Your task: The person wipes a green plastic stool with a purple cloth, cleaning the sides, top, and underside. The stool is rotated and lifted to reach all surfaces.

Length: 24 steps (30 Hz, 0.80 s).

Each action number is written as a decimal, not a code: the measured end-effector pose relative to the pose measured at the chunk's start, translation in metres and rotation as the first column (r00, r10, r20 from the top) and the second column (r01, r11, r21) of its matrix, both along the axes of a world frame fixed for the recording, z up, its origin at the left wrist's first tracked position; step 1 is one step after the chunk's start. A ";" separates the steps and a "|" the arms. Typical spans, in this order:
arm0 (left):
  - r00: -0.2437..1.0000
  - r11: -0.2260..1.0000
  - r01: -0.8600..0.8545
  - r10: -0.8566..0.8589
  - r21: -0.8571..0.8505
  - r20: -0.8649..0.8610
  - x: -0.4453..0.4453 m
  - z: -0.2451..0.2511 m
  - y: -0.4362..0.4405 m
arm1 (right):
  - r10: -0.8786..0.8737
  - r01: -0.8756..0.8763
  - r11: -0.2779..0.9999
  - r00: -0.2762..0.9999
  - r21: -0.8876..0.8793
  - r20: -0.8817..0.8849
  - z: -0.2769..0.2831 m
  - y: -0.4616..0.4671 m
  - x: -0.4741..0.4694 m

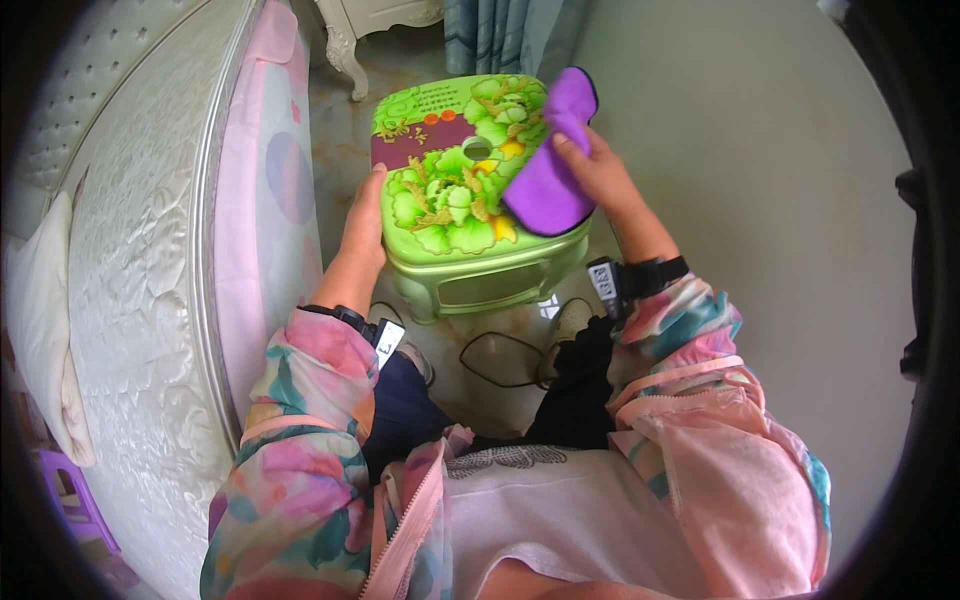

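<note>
A green plastic stool [450,202] stands before me, its top printed with large green flowers, a maroon band and some writing. There is a round hole near the middle of the seat. My left hand [366,214] grips the stool's left edge, thumb at the rim. In my right hand [600,169] is a purple cloth [551,187] with dark edging, pinched under the thumb. It lies against the right side of the seat and partly covers the flowers there. The cloth's upper end folds up above my fingers, which are mostly hidden.
To the left is a bed with a silvery padded side [150,300] and pink bedding [247,225]. A carved white furniture leg [345,56] and blue-grey curtain [487,37] are beyond the stool. A dark cable loop [501,336] lies on the marble floor between my shoes.
</note>
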State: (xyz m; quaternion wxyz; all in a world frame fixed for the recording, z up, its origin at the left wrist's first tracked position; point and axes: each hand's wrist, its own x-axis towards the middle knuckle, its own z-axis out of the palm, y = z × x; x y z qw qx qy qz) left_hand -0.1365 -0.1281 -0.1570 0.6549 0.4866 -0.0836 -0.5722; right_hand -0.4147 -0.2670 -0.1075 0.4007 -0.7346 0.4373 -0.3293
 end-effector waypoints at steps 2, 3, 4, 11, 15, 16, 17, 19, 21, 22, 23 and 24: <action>1.000 0.999 -0.003 0.002 0.038 0.028 0.000 -0.001 -0.012 | -0.152 -0.049 0.892 0.904 -0.449 -0.401 0.001 0.011 0.008; 0.998 0.998 -0.019 0.016 0.055 0.056 -0.001 -0.004 -0.014 | -0.237 -0.160 0.758 0.836 -0.632 -0.496 0.002 0.025 0.017; 0.996 0.997 -0.034 0.028 0.073 0.084 -0.002 -0.005 -0.014 | -0.119 -0.226 0.801 0.848 -0.554 -0.517 0.006 0.042 0.030; 0.966 0.992 -0.123 0.111 0.038 0.234 -0.007 -0.020 -0.019 | 0.244 -0.471 0.715 0.861 -0.516 -0.447 0.004 0.092 0.077; 0.584 0.986 -0.141 0.012 0.087 0.812 -0.005 -0.015 -0.025 | 0.216 -0.452 0.760 0.854 -0.467 -0.474 -0.003 0.062 0.087; 0.264 0.983 -0.165 -0.030 0.076 0.964 -0.009 -0.014 -0.023 | 0.173 -0.413 0.775 0.866 -0.478 -0.469 -0.005 0.056 0.090; 0.192 0.986 -0.156 -0.025 0.056 0.981 -0.012 -0.012 -0.021 | 0.135 -0.371 0.772 0.889 -0.516 -0.437 -0.007 0.051 0.093; 0.119 0.983 -0.163 -0.070 0.089 0.990 -0.018 -0.007 -0.017 | 0.009 -0.298 0.801 0.873 -0.520 -0.487 -0.011 0.036 0.097; 0.194 0.974 -0.166 -0.118 0.151 0.974 -0.021 -0.002 -0.013 | -0.107 -0.211 0.822 0.856 -0.529 -0.506 -0.014 0.017 0.096; 0.221 0.975 -0.158 -0.118 0.155 0.968 -0.022 0.000 -0.012 | -0.152 -0.158 0.839 0.851 -0.521 -0.503 -0.015 0.006 0.093; 0.233 0.982 -0.143 -0.090 0.125 0.968 -0.022 0.002 -0.011 | -0.205 -0.100 0.862 0.828 -0.497 -0.522 -0.018 -0.004 0.089; 0.243 0.977 -0.149 -0.111 0.150 0.964 -0.024 0.005 -0.011 | -0.268 -0.076 0.866 0.764 -0.495 -0.587 -0.018 -0.015 0.084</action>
